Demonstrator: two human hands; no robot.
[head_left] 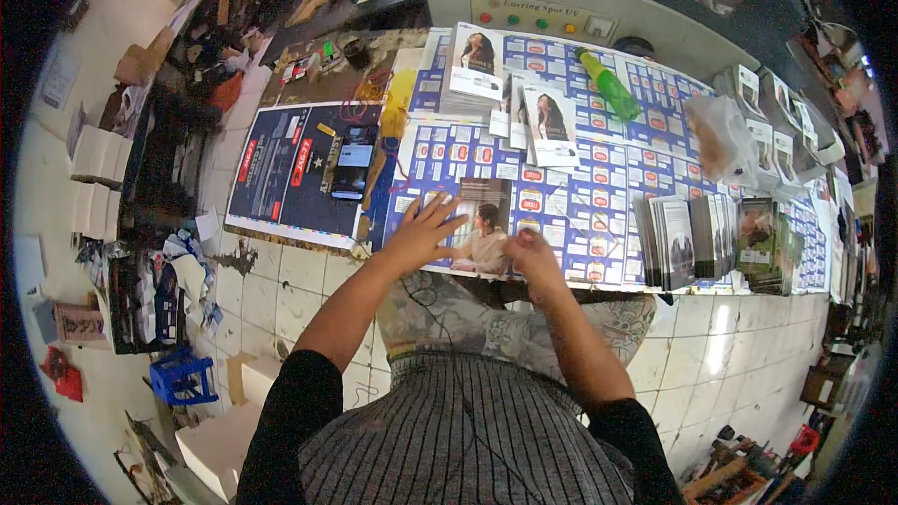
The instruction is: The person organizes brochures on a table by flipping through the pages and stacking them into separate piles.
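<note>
A printed leaflet (486, 194) with a brown background and a picture of a person in pale clothing lies at the table's near edge, in front of me. My left hand (423, 236) is open, fingers spread, its fingertips on the leaflet's left side. At the leaflet's lower right edge is my right hand (535, 259), its fingers curled closed. Whatever it may grip is hidden by the fingers. Beyond the leaflet stand a stack of white leaflets (472, 65) and a smaller fanned pile of leaflets (550, 126).
Blue printed sheets (599, 178) cover the table. Leaflet rows (669, 234) stand at the right, near a plastic bag (720, 140) and more bundles (767, 122). A green bottle (608, 89) lies farther back. Left are a phone (353, 151) and a black poster (281, 164). A machine panel (524, 14) closes the back.
</note>
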